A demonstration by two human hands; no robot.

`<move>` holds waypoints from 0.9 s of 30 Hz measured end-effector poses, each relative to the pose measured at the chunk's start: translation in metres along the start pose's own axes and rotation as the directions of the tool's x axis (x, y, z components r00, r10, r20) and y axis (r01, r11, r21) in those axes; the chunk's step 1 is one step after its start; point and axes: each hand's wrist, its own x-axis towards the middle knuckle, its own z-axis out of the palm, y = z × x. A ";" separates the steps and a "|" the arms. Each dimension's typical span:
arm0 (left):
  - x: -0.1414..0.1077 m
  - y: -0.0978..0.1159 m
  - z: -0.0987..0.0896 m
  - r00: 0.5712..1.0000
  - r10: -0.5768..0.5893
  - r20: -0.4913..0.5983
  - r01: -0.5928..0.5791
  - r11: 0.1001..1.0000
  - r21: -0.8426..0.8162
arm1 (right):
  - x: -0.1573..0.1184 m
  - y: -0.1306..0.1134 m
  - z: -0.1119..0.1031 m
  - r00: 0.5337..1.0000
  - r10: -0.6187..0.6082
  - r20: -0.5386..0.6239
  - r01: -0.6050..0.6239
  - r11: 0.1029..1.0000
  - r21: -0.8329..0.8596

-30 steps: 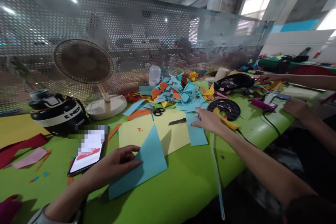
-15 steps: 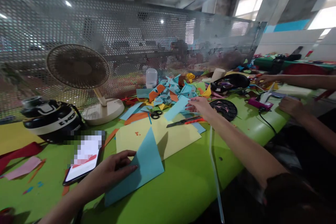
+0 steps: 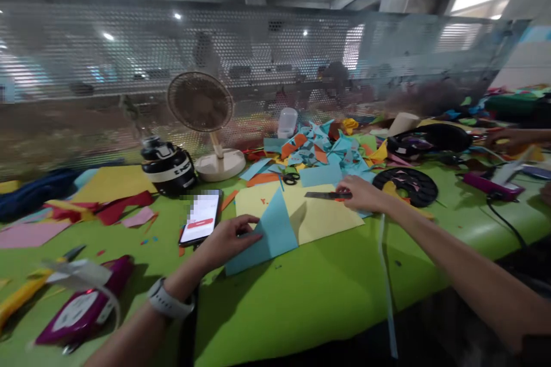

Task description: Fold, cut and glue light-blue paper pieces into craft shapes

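Observation:
My left hand (image 3: 236, 239) holds a folded blue paper (image 3: 273, 229) between thumb and fingers, one flap standing up from the green table (image 3: 275, 309). Over the pale yellow sheet (image 3: 336, 223), my right hand (image 3: 355, 192) has its fingers closed on the handle of a utility knife (image 3: 321, 195), whose dark end points left. Just behind the knife lies a flat blue paper piece (image 3: 321, 175), with black scissors (image 3: 291, 178) to its left.
Blue and orange paper scraps (image 3: 318, 143) are heaped at the back. A phone (image 3: 202, 218), black bottle (image 3: 167, 169), fan (image 3: 221, 163), black round tray (image 3: 424, 186) and purple device (image 3: 86, 304) surround the work area. Another person's hand (image 3: 505, 137) is at far right.
My right hand has let go of the small blue paper, which now lies flat, and has taken hold of the knife. My left hand still holds the folded paper. The view has turned left.

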 end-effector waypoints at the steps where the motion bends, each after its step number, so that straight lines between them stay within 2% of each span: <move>1: 0.000 0.000 -0.003 1.000 0.008 -0.015 -0.008 1.000 -0.019 | 0.001 -0.001 0.000 1.000 -0.002 -0.019 0.002 1.000 -0.011; 7: 0.001 -0.003 -0.024 0.996 -0.057 -0.068 0.046 0.987 -0.154 | 0.001 -0.002 -0.005 0.988 0.037 -0.147 -0.032 0.999 0.037; 11: 0.008 -0.007 -0.016 0.994 -0.103 -0.020 0.099 0.984 -0.150 | 0.001 -0.013 -0.003 0.997 -0.014 -0.076 0.025 0.989 0.144; 13: 0.013 -0.009 -0.007 0.997 -0.082 -0.017 0.081 0.996 -0.048 | 0.001 -0.022 0.002 0.998 -0.064 -0.024 0.067 0.980 0.185; 15: 0.016 -0.011 0.000 0.997 -0.036 -0.070 0.044 0.992 0.122 | 0.002 -0.031 0.006 0.993 -0.119 0.019 0.112 0.970 0.214; 17: 0.017 -0.014 0.006 0.984 0.076 -0.161 -0.019 0.944 0.330 | 0.003 -0.037 0.009 0.986 -0.163 0.042 0.150 0.964 0.219; 19: 0.013 -0.015 0.011 0.952 0.240 -0.192 -0.105 0.841 0.530 | 0.005 -0.039 0.011 0.979 -0.196 0.049 0.183 0.962 0.200; 21: 0.005 -0.016 0.016 0.945 0.318 -0.076 -0.195 0.734 0.651 | 0.009 -0.038 0.014 0.971 -0.232 0.055 0.218 0.959 0.183; 24: -0.010 -0.017 0.026 0.949 0.303 0.088 -0.268 0.625 0.733 | 0.015 -0.034 0.019 0.960 -0.273 0.065 0.258 0.950 0.177; 27: -0.020 -0.015 0.032 0.954 0.238 0.181 -0.290 0.590 0.753 | 0.017 -0.031 0.025 0.956 -0.287 0.067 0.272 0.946 0.175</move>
